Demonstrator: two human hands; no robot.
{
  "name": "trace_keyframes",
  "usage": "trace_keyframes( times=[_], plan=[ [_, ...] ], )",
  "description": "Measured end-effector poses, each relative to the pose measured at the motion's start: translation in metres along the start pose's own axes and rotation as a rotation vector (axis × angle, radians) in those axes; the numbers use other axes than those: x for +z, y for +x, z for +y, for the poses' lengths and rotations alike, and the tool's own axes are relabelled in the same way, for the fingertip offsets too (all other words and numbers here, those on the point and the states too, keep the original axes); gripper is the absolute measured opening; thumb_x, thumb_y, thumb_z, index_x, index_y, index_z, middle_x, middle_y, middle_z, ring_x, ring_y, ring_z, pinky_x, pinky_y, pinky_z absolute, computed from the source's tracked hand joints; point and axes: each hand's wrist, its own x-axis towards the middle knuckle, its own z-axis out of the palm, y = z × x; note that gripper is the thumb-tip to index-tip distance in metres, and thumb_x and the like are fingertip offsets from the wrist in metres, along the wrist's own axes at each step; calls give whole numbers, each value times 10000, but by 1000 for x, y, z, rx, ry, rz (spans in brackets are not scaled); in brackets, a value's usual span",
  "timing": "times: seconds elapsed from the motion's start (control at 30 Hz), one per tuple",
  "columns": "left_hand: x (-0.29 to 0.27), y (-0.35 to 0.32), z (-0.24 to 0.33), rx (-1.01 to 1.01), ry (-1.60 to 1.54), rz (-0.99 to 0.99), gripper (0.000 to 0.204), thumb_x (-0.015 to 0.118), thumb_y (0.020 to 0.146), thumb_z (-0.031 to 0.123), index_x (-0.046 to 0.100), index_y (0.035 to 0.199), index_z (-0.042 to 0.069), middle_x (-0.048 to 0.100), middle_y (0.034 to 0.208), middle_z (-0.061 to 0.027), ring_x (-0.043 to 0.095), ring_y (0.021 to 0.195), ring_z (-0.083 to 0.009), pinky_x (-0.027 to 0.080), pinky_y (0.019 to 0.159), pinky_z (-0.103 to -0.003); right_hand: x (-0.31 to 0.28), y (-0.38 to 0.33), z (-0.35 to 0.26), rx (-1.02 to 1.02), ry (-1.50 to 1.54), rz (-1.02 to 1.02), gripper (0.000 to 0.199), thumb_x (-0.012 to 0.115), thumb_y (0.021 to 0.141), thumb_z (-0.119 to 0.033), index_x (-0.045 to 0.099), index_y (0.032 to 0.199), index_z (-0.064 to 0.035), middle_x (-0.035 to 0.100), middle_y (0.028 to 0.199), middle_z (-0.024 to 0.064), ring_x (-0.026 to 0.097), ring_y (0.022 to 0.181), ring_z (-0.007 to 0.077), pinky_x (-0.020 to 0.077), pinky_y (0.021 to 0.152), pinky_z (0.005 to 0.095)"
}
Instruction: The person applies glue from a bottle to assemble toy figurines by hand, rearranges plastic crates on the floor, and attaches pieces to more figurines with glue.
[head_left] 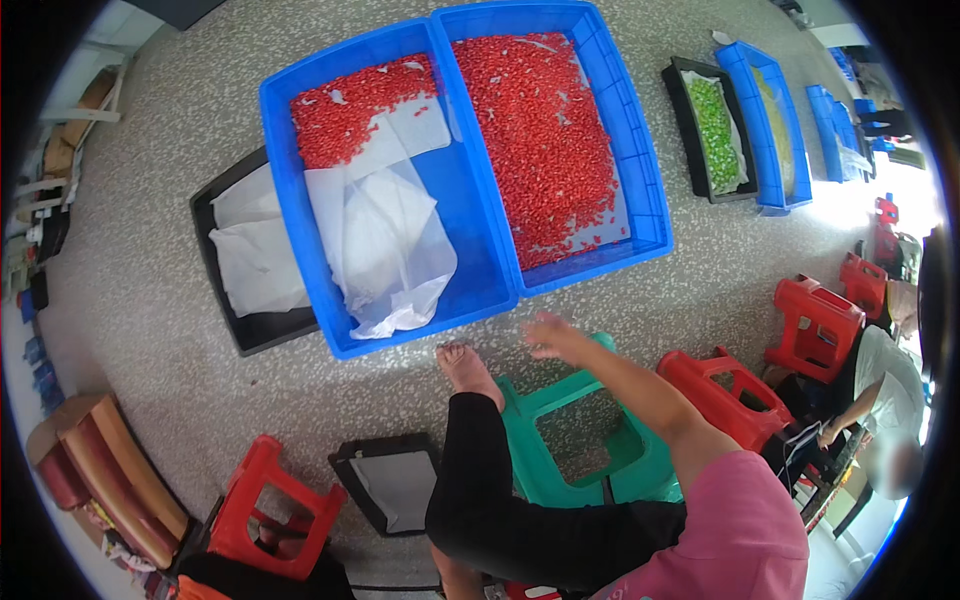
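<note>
Right hand (548,337) empty, just near of the blue trays (472,245).
We find its fingers loosely spread, not touching; the trays, bearing red pieces (535,140), lie beyond, long axes near to far. Left hand not identified.

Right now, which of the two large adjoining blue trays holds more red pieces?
The right tray: red pieces cover most of its floor, while the left tray has them only toward its far end.
</note>
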Motion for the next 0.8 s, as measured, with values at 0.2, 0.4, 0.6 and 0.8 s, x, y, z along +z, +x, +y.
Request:
trace_keyframes(
  times=[0.2,0.4,0.6,0.8],
  plan=[
    [62,-84,76,-58,421,281,472,361,1026,326,456,1332,-20,523,1305,-170,549,1149,-277,436,973,-373,24,79,-19,-71,296,-11,523,785,796,-210,509,1233,-127,613,1092,41,601,984,219,550,818,417],
    [128,-78,67,-34,-74,689,475,339,1033,326,381,1368,-8,443,1350,-156,429,1240,-254,322,1052,-350,3,84,-27,-162,306,186,420,786,781,-89,574,1140,-135,610,1111,48,571,1066,230,522,882,438],
    [122,-67,54,48,-46,775,451,316,1030,311,410,1333,-9,476,1286,-150,447,1200,-253,317,1047,-349,27,87,-18,-104,304,166,518,779,791,-103,514,1235,-146,558,1221,72,519,1156,277,475,972,498],
    [121,-63,50,105,-50,722,435,297,1036,333,421,1300,10,499,1223,-107,463,1165,-207,328,1027,-314,7,129,-37,21,375,225,514,708,824,-84,473,1281,-71,533,1227,172,514,1161,340,467,987,503]
  ],
)
